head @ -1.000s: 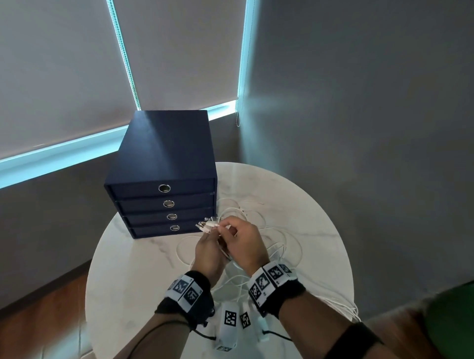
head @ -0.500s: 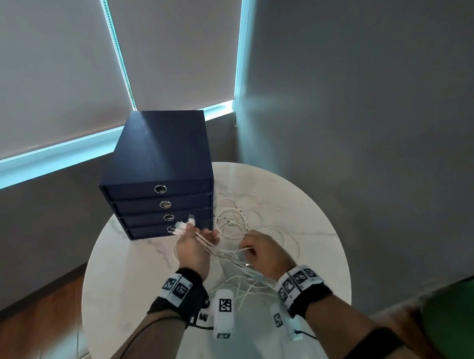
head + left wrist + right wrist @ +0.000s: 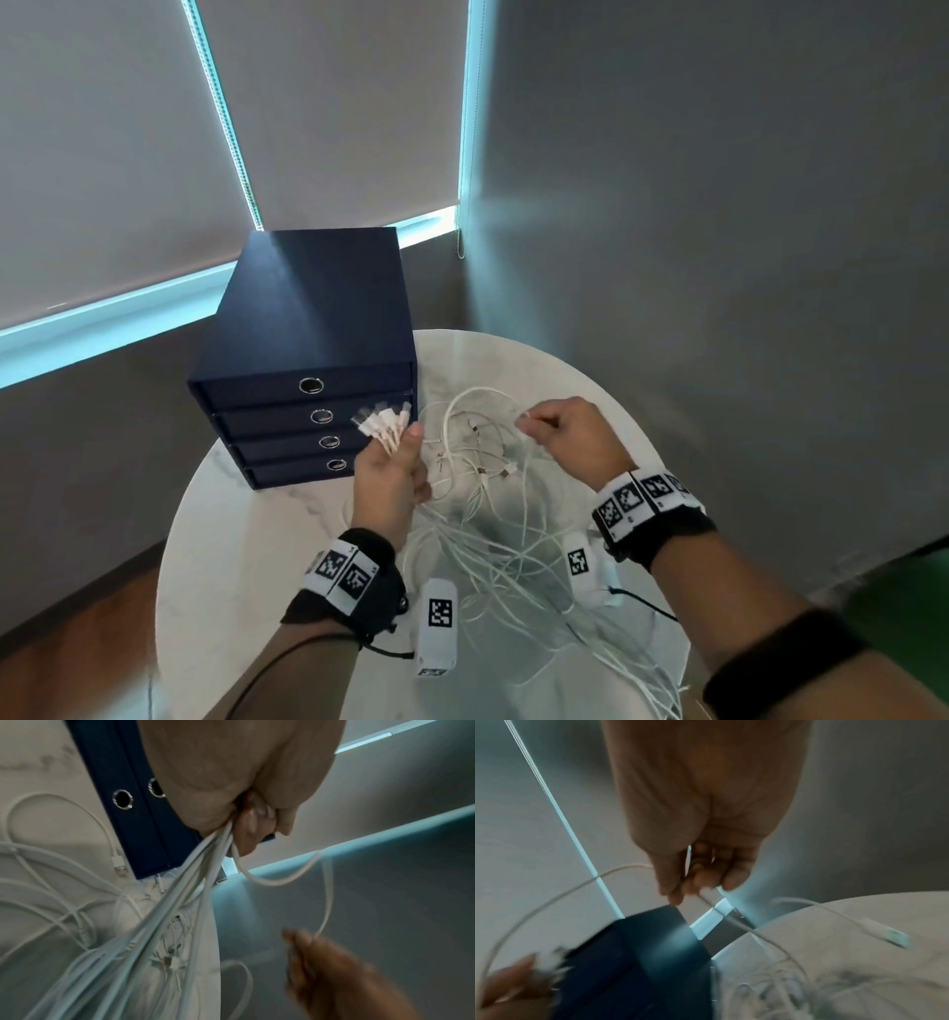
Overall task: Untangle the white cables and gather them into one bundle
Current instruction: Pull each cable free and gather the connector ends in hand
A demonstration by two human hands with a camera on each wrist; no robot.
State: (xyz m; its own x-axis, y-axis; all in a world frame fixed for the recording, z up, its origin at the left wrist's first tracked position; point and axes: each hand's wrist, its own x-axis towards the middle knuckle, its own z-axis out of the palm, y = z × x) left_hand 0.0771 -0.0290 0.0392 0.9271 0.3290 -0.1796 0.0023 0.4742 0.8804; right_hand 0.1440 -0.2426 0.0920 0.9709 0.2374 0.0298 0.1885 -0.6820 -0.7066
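Observation:
Several white cables [image 3: 493, 545] sprawl in a loose tangle over the round marble table [image 3: 246, 591]. My left hand [image 3: 393, 475] is raised in front of the drawer box and grips a bunch of them near their plugs [image 3: 382, 424], which fan out above my fist; in the left wrist view the strands [image 3: 180, 902] run down out of my curled fingers. My right hand [image 3: 565, 437] is raised to the right and pinches a single white cable [image 3: 744, 927] between thumb and fingertips. That cable arcs back to the left hand [image 3: 272, 880]. Loose small connectors [image 3: 477, 457] lie between the hands.
A dark blue box with four ring-pull drawers [image 3: 313, 370] stands at the table's back left, right behind my left hand. Grey wall at right, window blinds behind. Cable ends trail over the table's near right edge [image 3: 662, 688].
My hands have drawn apart: the left moved left and up with the plug bunch, the right swept right and up, pulling one cable out of the tangle.

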